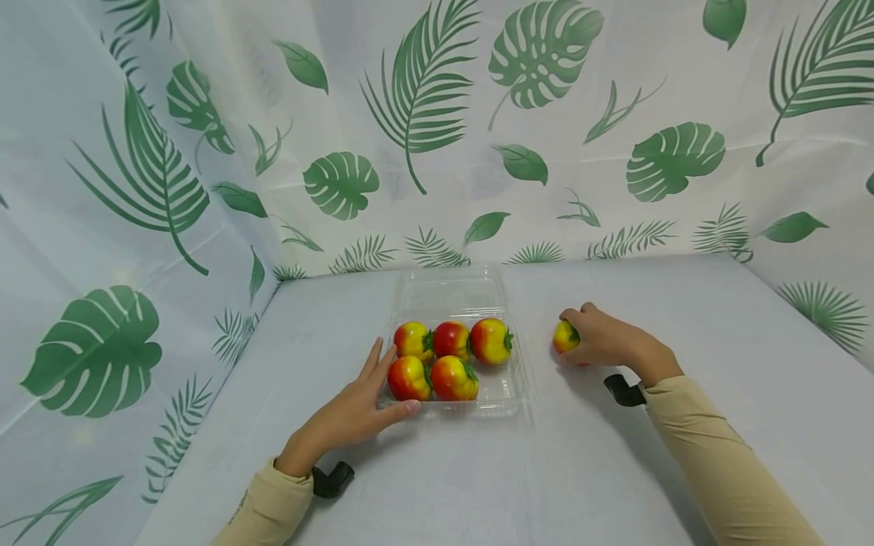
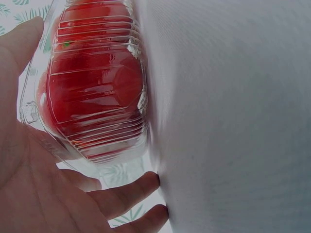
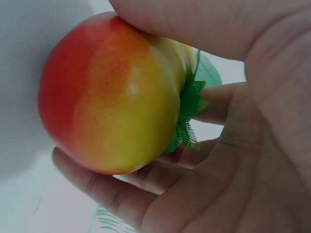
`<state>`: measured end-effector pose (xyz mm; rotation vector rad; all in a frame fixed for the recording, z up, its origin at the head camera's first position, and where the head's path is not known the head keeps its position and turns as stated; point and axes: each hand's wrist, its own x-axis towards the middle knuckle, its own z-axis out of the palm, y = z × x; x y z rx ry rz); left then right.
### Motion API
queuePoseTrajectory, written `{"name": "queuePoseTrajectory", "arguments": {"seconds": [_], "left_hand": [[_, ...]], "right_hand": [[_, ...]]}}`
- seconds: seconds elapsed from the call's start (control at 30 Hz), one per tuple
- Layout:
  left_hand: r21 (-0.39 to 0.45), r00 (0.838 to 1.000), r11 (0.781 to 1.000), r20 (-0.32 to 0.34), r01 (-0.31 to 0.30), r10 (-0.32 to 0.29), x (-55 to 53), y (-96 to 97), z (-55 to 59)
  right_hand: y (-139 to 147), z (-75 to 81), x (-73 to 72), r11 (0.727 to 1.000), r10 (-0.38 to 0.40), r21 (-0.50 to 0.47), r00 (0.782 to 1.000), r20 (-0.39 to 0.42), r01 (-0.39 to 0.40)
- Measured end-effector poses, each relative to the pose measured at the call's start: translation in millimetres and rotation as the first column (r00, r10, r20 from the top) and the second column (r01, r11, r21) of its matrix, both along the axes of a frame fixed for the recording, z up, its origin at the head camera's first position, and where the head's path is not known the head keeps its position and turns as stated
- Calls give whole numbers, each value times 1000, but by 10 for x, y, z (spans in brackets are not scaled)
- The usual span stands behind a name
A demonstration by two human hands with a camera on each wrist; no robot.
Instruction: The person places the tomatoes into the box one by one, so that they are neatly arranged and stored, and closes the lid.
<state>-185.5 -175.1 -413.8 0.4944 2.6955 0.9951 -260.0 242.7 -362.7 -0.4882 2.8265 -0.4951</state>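
Note:
My right hand (image 1: 608,340) grips a red-and-yellow artificial fruit (image 3: 112,102) with a green cloth leaf cap, on the table right of the box. In the right wrist view the thumb lies over one side of it and the fingers curl under the other. My left hand (image 1: 351,413) rests against the left front corner of a clear plastic clamshell box (image 1: 504,388), fingers spread and nearly straight. Inside the box sit several matching fruits (image 1: 454,378) in two rows; the front right spot holds none. The left wrist view shows red fruits (image 2: 95,82) through the ribbed box wall.
The box's clear lid (image 1: 448,290) lies folded back toward the rear wall. A white cloth covers the table (image 1: 464,485). Leaf-patterned curtains (image 1: 451,205) stand behind and at both sides. A black strap piece shows at each wrist.

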Motion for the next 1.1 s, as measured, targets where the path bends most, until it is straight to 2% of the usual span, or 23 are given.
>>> {"name": "queuePoseTrajectory", "arguments": {"seconds": [0.2, 0.5, 0.83, 1.1], "left_hand": [[-3, 1000, 1000, 6, -6, 6, -3, 4, 4], [3, 1000, 1000, 13, -6, 6, -2, 5, 18], [8, 1000, 1000, 7, 2, -2, -9, -5, 13], [7, 1000, 1000, 8, 4, -4, -17, -9, 3]], "right_hand": [[-23, -12, -25, 998, -8, -57, 999, -35, 6], [-93, 19, 7, 989, 10, -142, 993, -116, -27], [-168, 120, 54, 970, 62, -219, 976, -207, -108], [-238, 204, 129, 950, 88, -272, 967, -238, -154]]}}
